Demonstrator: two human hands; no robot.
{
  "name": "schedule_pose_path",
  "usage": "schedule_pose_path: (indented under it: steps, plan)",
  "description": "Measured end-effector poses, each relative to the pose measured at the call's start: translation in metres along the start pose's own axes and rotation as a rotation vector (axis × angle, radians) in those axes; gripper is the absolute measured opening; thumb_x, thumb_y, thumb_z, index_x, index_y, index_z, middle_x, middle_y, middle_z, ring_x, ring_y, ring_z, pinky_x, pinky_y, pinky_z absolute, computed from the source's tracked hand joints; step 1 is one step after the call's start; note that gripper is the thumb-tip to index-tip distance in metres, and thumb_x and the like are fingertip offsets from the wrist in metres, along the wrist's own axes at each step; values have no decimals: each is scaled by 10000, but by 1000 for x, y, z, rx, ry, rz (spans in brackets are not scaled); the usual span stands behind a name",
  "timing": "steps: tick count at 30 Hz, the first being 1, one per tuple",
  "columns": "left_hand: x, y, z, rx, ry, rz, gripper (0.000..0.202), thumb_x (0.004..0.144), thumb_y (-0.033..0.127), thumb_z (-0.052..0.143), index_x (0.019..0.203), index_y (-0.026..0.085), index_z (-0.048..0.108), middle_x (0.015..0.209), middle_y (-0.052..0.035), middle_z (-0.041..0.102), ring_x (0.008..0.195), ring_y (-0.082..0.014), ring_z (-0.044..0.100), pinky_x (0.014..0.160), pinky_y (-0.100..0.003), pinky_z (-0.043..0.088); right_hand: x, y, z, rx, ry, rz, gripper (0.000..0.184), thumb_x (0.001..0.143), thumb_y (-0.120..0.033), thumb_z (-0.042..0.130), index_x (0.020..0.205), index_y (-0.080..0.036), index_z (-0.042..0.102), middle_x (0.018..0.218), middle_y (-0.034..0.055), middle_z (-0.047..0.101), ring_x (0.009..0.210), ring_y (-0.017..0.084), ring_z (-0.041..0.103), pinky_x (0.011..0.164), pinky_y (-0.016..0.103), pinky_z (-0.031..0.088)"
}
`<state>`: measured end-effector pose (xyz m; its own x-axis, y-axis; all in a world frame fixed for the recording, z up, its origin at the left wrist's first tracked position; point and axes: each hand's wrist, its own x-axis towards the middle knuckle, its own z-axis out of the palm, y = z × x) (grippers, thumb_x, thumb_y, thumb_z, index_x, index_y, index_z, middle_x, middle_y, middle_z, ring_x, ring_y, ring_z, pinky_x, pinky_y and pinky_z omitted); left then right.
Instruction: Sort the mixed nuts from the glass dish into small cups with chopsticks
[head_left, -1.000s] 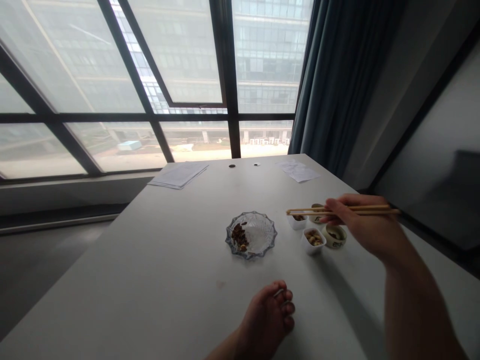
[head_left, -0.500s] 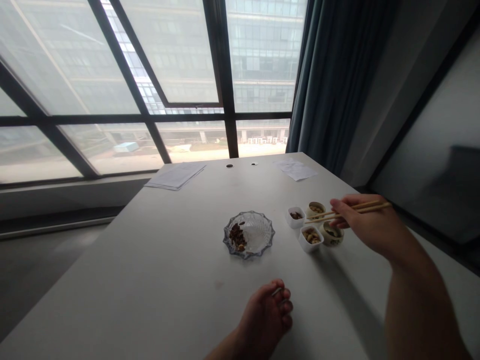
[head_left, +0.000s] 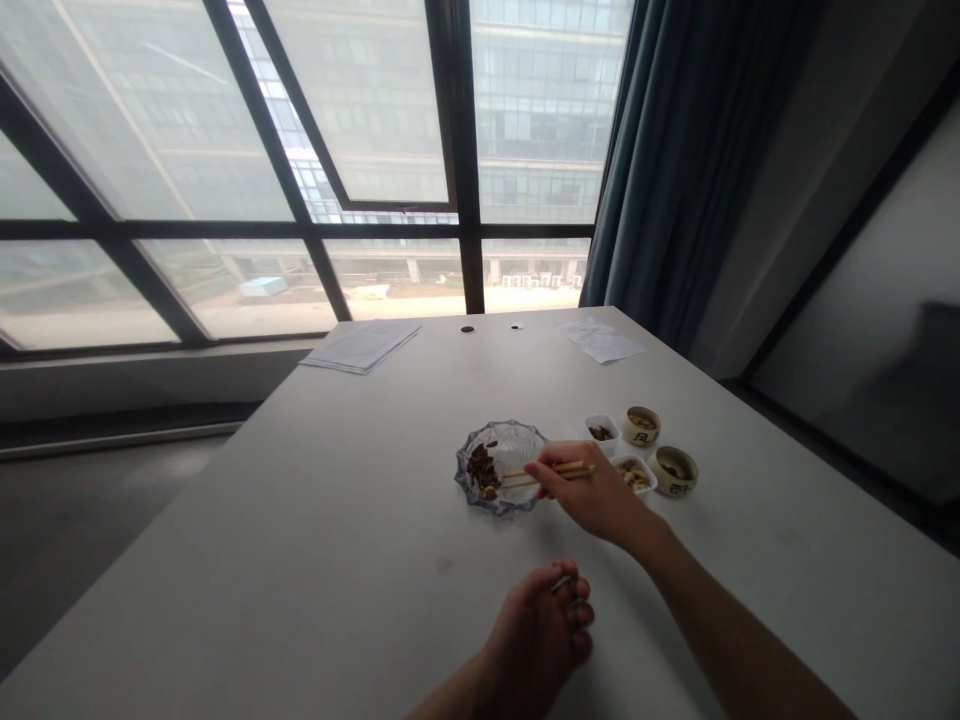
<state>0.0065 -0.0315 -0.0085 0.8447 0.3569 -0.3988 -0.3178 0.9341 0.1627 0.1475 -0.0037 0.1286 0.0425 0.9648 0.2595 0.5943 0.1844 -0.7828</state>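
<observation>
My right hand (head_left: pixel 600 497) is closed around a pair of wooden chopsticks (head_left: pixel 517 478), with their tips low inside a scalloped clear glass dish (head_left: pixel 524 435). Beside the tips, in the dish's left half, lies a heap of small dark brown pieces (head_left: pixel 480 468) with a paler one at its near edge. Whether anything is pinched between the tips is too small to tell. My left hand (head_left: pixel 536 625) rests on the table in front of the dish, its fingers curled in and nothing visible in them.
Right of the dish stand a white tub of dark pieces (head_left: pixel 601 432), a white tub of pale pieces (head_left: pixel 634 474) partly behind my right hand, and two cream cups (head_left: pixel 641 437) (head_left: pixel 675 487). Papers (head_left: pixel 360 346) (head_left: pixel 600 340) lie at the table's far corners.
My right hand has swung left with the chopsticks, from above the tubs and cups to the glass dish. My left hand has stayed in place on the table.
</observation>
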Motion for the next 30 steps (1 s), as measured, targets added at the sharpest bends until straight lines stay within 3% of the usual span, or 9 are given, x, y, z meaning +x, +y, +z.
schedule_pose_path:
  steps: [12, 22, 30]
  plan:
    - [2, -1, -1, 7, -8, -3, 199, 774, 244, 674, 912, 183, 545, 750, 5, 607, 576, -122, 526, 560, -243, 257, 0, 9, 18, 46, -34, -36, 327, 933, -334, 589, 652, -170, 625, 619, 5, 674, 591, 137, 611, 585, 227, 422]
    - [2, -1, -2, 8, -24, -4, 193, 781, 238, 671, 920, 183, 548, 754, 4, 608, 587, -124, 533, 564, -241, 265, 2, 17, 26, 237, 5, 57, 327, 894, -430, 638, 722, -153, 662, 642, 42, 700, 620, 183, 698, 562, 234, 486]
    - [2, -1, -1, 14, -7, -4, 179, 788, 241, 665, 912, 182, 550, 739, 6, 605, 582, -120, 526, 561, -239, 251, 4, 23, 32, 232, 58, 79, 380, 893, -476, 622, 674, -166, 627, 613, 35, 689, 593, 182, 694, 564, 238, 493]
